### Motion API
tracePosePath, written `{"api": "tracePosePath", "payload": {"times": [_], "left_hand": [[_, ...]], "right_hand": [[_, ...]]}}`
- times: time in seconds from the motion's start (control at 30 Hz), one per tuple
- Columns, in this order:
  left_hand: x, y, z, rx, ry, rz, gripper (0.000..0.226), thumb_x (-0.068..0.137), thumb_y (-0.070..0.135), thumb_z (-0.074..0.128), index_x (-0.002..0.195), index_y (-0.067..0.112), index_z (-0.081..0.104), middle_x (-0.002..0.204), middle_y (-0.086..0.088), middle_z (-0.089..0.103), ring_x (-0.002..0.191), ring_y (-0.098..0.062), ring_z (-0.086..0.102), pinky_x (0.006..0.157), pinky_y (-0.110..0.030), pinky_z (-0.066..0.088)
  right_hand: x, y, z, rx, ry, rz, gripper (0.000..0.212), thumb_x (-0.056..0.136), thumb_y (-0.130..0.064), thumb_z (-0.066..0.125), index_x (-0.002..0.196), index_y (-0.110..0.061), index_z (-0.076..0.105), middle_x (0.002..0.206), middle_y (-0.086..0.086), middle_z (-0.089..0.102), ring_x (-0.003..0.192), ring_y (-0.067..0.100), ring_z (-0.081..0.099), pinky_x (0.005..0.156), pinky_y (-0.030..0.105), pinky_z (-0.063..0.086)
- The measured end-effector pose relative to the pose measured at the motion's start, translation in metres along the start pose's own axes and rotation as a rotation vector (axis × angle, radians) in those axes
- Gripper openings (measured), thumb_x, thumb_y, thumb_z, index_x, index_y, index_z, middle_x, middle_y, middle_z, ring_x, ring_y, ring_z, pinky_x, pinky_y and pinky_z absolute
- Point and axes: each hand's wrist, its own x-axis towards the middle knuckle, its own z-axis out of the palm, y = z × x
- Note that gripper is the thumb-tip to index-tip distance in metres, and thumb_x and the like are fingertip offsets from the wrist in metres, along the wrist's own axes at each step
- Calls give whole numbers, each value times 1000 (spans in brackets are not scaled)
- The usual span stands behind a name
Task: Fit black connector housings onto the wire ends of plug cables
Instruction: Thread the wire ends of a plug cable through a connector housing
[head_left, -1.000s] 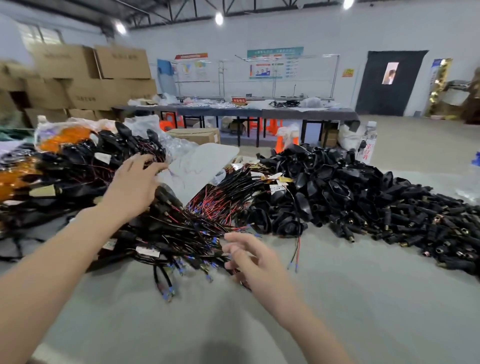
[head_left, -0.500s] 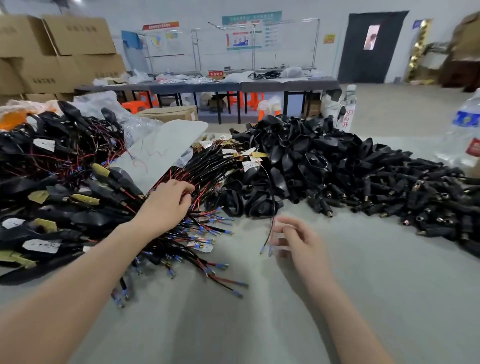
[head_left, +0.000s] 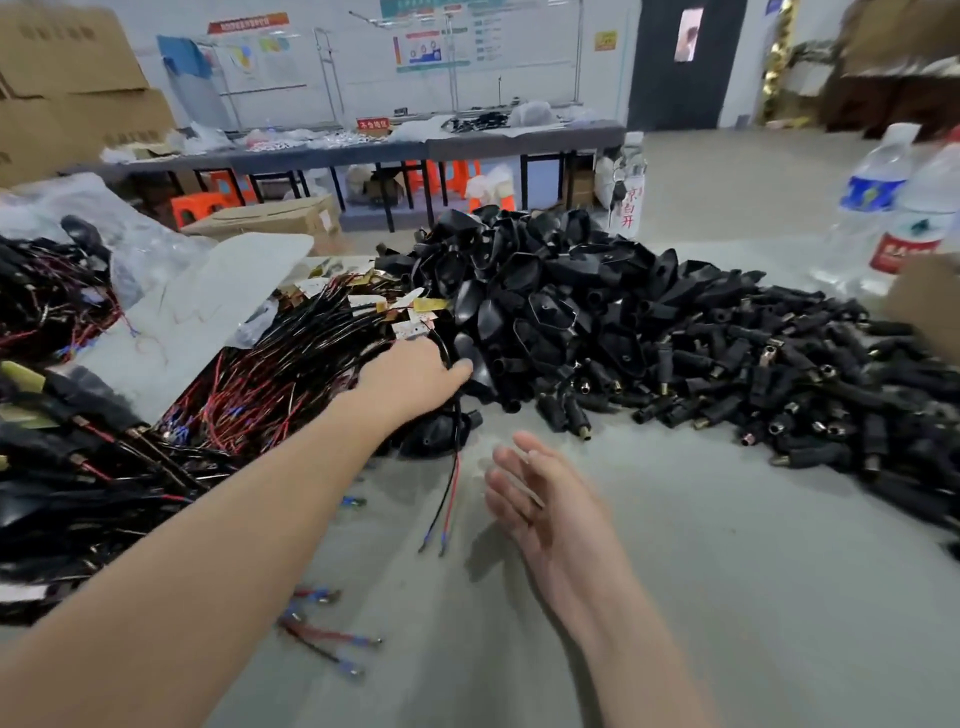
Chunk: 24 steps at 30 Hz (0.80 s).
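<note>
A big heap of black connector housings (head_left: 561, 291) covers the middle and right of the grey table. To its left lies a tangle of plug cables (head_left: 270, 384) with red and black wires and blue tips. My left hand (head_left: 415, 371) reaches into the edge of the housing heap and grips a black cable there. That cable's red and black wire ends (head_left: 444, 499) hang down onto the table with blue tips. My right hand (head_left: 540, 499) hovers just right of those wire ends, fingers straight and loose, holding nothing.
Small barrel-shaped black plugs (head_left: 810, 405) spread to the right. Two water bottles (head_left: 878, 202) stand at the far right. A white plastic sheet (head_left: 208, 306) lies over the cables at left. Loose wire ends (head_left: 322, 634) lie near the front. Cardboard boxes (head_left: 67, 88) and a workbench stand behind.
My left hand has moved right from the cable tangle to the edge of the housing heap, with a cable in it. My right hand has opened and let go of the wire ends.
</note>
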Motion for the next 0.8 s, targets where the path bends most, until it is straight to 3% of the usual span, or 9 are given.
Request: {"api": "tracePosePath", "payload": {"times": [0.1,0.2,0.27,0.33,0.43,0.57,0.67,0.8], "left_hand": [[5,17,9,-25,-57,-57,42,98,33,51,63,11,42,64,-6,47,59,-28,48,65,-36,45],[3,26,-4,-426,-87,-136,30,99,29,50,77,8,50,64,-8,46,56,-23,42,55,-30,41],[-7,31,-26,-740,3,-89,23,98,30,50,83,14,52,70,-4,47,52,-18,42,46,-24,33],[-23,34,-50,-929,122,16,23,95,31,52,77,18,51,62,6,49,47,-9,43,41,-20,34],[-58,34,-65,-1172,276,61,23,88,32,55,67,24,53,55,8,51,46,-10,45,40,-21,37],[-101,27,-24,-1487,441,-133,22,94,22,52,72,17,55,56,4,55,44,-10,48,39,-23,37],[-123,26,16,-1728,411,-326,19,101,18,49,82,13,52,63,2,62,45,-9,52,39,-23,40],[-134,24,38,-1729,369,-345,17,103,22,50,88,14,53,72,1,67,52,-11,56,45,-25,46]], "right_hand": [[2,-2,0,7,19,7,21,101,-10,47,109,-10,67,92,9,76,75,20,73,65,28,60],[3,-3,-2,21,42,15,22,101,-9,47,107,-10,68,89,8,76,73,20,72,65,28,60],[3,-4,-3,9,48,20,22,101,-11,47,107,-12,68,88,6,77,74,19,73,63,28,60],[3,-5,-3,1,51,18,23,102,-11,47,107,-12,69,86,5,77,74,19,73,61,27,60],[0,-6,-1,7,60,16,24,102,-9,46,107,-11,69,84,5,76,70,18,72,60,27,60],[-6,-6,0,53,50,12,19,100,-13,51,106,-11,69,83,5,76,66,17,72,58,26,59],[-8,-9,-4,159,59,5,17,98,-20,55,103,-13,70,83,6,75,64,17,71,56,27,58],[-7,-17,-15,314,65,-27,21,99,-29,52,99,-17,69,86,6,74,65,17,71,56,27,58]]}}
